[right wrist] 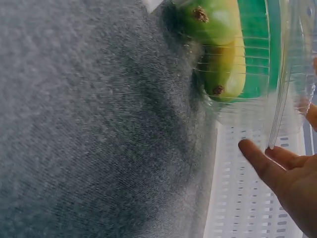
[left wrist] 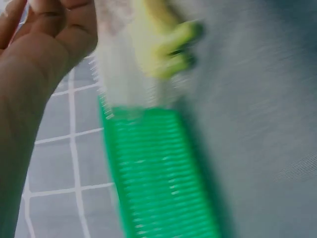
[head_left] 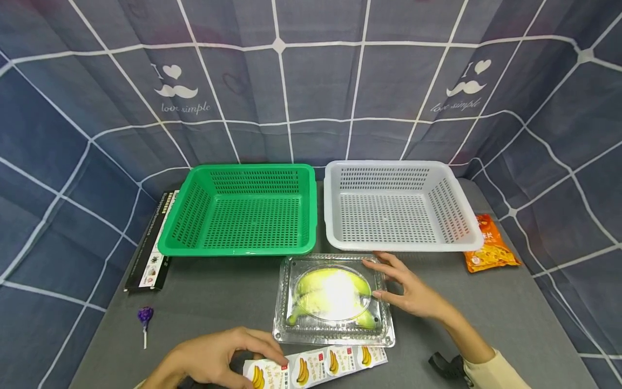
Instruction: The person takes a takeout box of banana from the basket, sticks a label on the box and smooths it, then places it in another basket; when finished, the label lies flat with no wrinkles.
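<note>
Strip of banana labels pinched at its left end by the left hand — presumably for control — near side of clear container; container's right edge touched by spread-fingered right hand, nothing gripped, likely for steadying.

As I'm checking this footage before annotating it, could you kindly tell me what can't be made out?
Head view: glare on the clear container washes out the middle of the fruit.
Head view: fine print on the banana labels is too small.
Head view: the white basket hides part of the orange packet.
Left wrist view: the top edge cuts off part of the left hand.
</note>
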`<state>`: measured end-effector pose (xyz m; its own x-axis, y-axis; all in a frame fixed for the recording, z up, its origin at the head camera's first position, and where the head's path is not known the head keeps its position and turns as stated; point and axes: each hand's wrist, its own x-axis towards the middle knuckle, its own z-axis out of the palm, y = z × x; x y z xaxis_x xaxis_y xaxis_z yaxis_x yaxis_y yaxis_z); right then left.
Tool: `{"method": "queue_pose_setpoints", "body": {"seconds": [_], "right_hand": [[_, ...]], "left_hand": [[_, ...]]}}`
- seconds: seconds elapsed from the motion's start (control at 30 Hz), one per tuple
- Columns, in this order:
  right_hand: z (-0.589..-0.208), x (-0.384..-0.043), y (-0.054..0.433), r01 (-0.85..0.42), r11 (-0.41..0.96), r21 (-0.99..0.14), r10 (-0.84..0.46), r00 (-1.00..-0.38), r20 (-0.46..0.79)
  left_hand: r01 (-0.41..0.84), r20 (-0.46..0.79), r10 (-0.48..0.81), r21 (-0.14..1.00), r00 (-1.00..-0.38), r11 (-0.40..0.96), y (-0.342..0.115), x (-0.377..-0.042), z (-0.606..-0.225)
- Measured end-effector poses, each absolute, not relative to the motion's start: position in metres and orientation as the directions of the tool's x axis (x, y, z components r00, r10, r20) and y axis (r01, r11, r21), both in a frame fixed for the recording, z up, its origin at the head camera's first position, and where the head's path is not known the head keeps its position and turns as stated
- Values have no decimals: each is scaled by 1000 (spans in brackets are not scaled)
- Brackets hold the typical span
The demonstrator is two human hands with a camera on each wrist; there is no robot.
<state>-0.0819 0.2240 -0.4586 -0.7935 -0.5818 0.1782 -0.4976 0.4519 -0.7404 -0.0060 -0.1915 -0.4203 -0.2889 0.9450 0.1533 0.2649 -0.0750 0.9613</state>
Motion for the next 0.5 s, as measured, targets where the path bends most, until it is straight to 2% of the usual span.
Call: {"method": "queue_pose_setpoints", "body": {"seconds": [0.13, 0.33, 0.5], "right_hand": [[-453, -76, 225, -539, 496, -680, -551, -801, 233], [-426, -69, 230, -631, 526, -570, -586, -755, 294], [-409, -71, 225, -637, 363, -680, -680, -680, 274]], "left_hand": [[369, 219, 942, 922, -254, -115, -190, -22, -392], [392, 205, 960, 912, -191, -117, -178, -55, -351], [321, 149, 974, 943, -169, -88, -162, -82, -331]]}}
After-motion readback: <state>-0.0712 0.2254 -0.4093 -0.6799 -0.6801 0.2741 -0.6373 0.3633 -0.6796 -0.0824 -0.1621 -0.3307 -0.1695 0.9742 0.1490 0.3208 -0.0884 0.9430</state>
